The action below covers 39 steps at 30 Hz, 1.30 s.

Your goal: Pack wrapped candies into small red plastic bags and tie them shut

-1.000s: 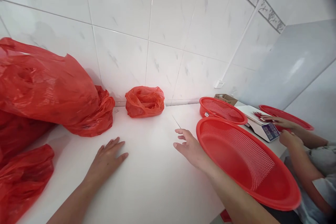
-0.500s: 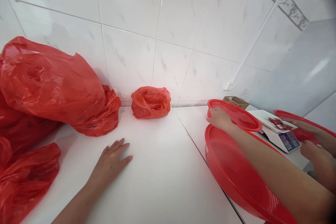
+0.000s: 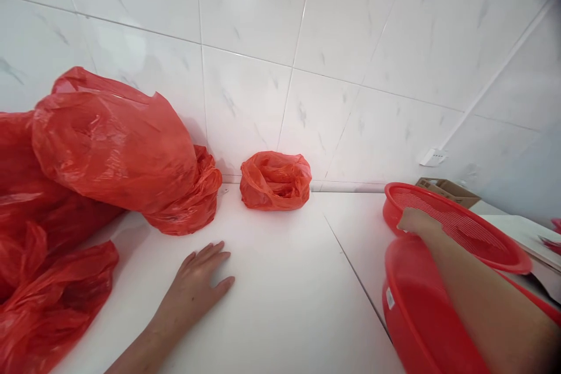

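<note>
My left hand lies palm down on the white table, fingers spread and holding nothing. Beyond it stands a small red plastic bag with its mouth open and its edges folded down. My right arm reaches across a near red plastic basket. At its end, my right hand is at the left side of a second, farther red mesh basket. Its fingers are hidden and blurred, so I cannot tell whether it grips the rim.
Large red plastic bags are heaped on the left, against the tiled wall. Behind the far basket is a cardboard box, below a wall socket. A seam runs across the table left of the baskets. Part of a white scale shows at the right.
The view has swung left, so the bags and baskets appear farther right. Another person's hands and most of the scale have left the picture. My left hand stays flat on the table.
</note>
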Tool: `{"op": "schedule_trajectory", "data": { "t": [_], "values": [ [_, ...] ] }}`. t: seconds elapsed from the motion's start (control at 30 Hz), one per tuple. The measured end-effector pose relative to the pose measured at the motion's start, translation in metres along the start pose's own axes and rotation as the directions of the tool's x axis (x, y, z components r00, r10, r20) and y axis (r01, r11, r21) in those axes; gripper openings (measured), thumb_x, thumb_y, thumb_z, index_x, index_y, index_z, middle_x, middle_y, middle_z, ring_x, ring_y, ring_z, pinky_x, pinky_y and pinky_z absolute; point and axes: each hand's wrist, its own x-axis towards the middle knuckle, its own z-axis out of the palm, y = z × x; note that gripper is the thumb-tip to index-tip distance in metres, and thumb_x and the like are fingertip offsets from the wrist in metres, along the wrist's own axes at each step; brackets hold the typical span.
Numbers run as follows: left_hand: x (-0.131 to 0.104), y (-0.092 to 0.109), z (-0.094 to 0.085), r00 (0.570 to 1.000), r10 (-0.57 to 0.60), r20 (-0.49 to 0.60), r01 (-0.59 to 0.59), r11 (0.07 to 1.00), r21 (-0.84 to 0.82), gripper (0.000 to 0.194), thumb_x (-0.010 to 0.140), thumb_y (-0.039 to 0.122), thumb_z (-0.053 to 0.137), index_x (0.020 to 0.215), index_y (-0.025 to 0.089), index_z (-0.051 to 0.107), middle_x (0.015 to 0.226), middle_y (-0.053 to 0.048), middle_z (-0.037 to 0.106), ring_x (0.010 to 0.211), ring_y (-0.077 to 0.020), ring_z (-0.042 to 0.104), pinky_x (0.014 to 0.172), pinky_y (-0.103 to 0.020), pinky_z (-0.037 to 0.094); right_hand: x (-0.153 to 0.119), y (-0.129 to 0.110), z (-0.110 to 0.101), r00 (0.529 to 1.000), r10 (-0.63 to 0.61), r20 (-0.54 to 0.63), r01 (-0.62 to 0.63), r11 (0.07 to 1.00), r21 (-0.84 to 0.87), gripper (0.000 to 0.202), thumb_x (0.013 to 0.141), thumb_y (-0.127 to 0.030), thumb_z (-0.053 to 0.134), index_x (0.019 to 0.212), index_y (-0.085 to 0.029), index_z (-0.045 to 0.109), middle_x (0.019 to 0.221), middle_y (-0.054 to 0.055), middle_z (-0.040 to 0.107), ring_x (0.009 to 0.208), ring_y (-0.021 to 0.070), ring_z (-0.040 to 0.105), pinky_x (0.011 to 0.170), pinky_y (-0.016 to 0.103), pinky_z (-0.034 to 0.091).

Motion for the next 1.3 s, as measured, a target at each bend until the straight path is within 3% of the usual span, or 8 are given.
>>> {"op": "schedule_trajectory", "data": {
  "t": [0.13, 0.37, 0.53, 0.73, 0.9, 1.0, 1.2, 1.3],
  "values": [
    [0.002, 0.0, 0.002, 1.0, -0.008, -0.019, 0.008, 1.0, 0.003, 0.048, 0.08, 0.048, 0.052, 0.123, 0.028, 0.058, 0.144, 0.0, 0.044, 0.135, -0.0268, 0.036, 0.113, -0.049, 0.027, 0.004, 0.005, 0.004, 0.992, 0.043, 0.12, -0.024, 0.988, -0.153, 0.028, 0.062, -0.006, 0.066, 0.045, -0.019, 0.048, 0.061, 0.012, 0.055, 0.073, 0.0299, 0.058, 0.06, 0.045, 0.035],
    [0.004, 0.001, 0.001, 0.999, 0.007, -0.042, -0.007, 1.0, 0.004, 0.047, 0.081, 0.049, 0.051, 0.122, 0.028, 0.059, 0.143, 0.0, 0.044, 0.134, -0.0268, 0.037, 0.112, -0.049, 0.028, -0.009, -0.008, -0.014, 0.983, -0.095, 0.158, 0.128, 0.969, -0.211, 0.013, 0.075, -0.011, 0.055, 0.068, -0.022, 0.055, 0.08, 0.013, 0.06, 0.077, 0.0245, 0.057, 0.06, 0.039, 0.033],
    [0.004, 0.002, 0.0, 0.999, 0.013, -0.039, -0.013, 1.0, -0.009, 0.046, 0.08, 0.048, 0.052, 0.121, 0.027, 0.06, 0.142, -0.002, 0.046, 0.133, -0.027, 0.038, 0.112, -0.049, 0.028, -0.036, -0.032, -0.032, 0.946, -0.268, 0.179, 0.3, 0.937, -0.181, 0.005, 0.079, -0.019, 0.054, 0.078, -0.023, 0.056, 0.087, 0.011, 0.063, 0.08, 0.0229, 0.056, 0.06, 0.034, 0.033],
    [0.002, -0.003, 0.002, 0.997, 0.045, -0.06, -0.048, 0.997, -0.052, 0.047, 0.082, 0.047, 0.048, 0.123, 0.026, 0.059, 0.142, -0.003, 0.046, 0.134, -0.0273, 0.037, 0.112, -0.049, 0.027, -0.089, -0.065, -0.064, 0.907, -0.384, 0.174, 0.408, 0.904, -0.127, 0.009, 0.083, -0.028, 0.051, 0.078, -0.022, 0.057, 0.076, 0.005, 0.063, 0.068, 0.0199, 0.057, 0.054, 0.028, 0.033],
    [0.001, -0.005, 0.001, 0.997, 0.054, -0.052, -0.058, 0.995, -0.076, 0.046, 0.083, 0.044, 0.048, 0.122, 0.023, 0.059, 0.143, -0.004, 0.045, 0.135, -0.027, 0.036, 0.113, -0.049, 0.025, -0.158, -0.085, -0.094, 0.806, -0.574, 0.142, 0.581, 0.814, -0.005, 0.011, 0.085, -0.028, 0.048, 0.08, -0.023, 0.057, 0.077, 0.002, 0.063, 0.064, 0.0161, 0.057, 0.05, 0.025, 0.034],
    [0.0, -0.003, -0.002, 0.998, 0.058, -0.011, -0.059, 0.996, -0.073, 0.048, 0.083, 0.044, 0.045, 0.125, 0.022, 0.057, 0.145, -0.004, 0.042, 0.137, -0.0251, 0.033, 0.114, -0.047, 0.022, -0.203, -0.083, -0.102, 0.74, -0.663, 0.114, 0.666, 0.746, 0.008, 0.015, 0.087, -0.028, 0.045, 0.078, -0.023, 0.056, 0.076, 0.001, 0.062, 0.062, 0.0147, 0.056, 0.049, 0.024, 0.034],
    [-0.003, -0.002, -0.005, 0.998, 0.062, 0.023, -0.061, 0.998, -0.024, 0.05, 0.084, 0.043, 0.043, 0.126, 0.02, 0.057, 0.146, -0.006, 0.041, 0.137, -0.0251, 0.032, 0.114, -0.048, 0.022, -0.281, -0.037, -0.095, 0.5, -0.865, 0.046, 0.864, 0.493, -0.103, 0.025, 0.078, -0.005, 0.039, 0.081, -0.021, 0.058, 0.072, 0.002, 0.058, 0.065, 0.0158, 0.054, 0.056, 0.025, 0.036],
    [-0.004, -0.002, -0.005, 0.997, 0.073, 0.021, -0.073, 0.997, 0.003, 0.051, 0.084, 0.044, 0.043, 0.126, 0.02, 0.056, 0.145, -0.007, 0.041, 0.136, -0.0258, 0.033, 0.113, -0.048, 0.023, -0.308, -0.007, -0.094, 0.438, -0.899, 0.001, 0.894, 0.435, -0.108, 0.035, 0.073, 0.002, 0.036, 0.082, -0.022, 0.06, 0.073, 0.002, 0.058, 0.064, 0.0157, 0.054, 0.059, 0.026, 0.037]
  ]
}}
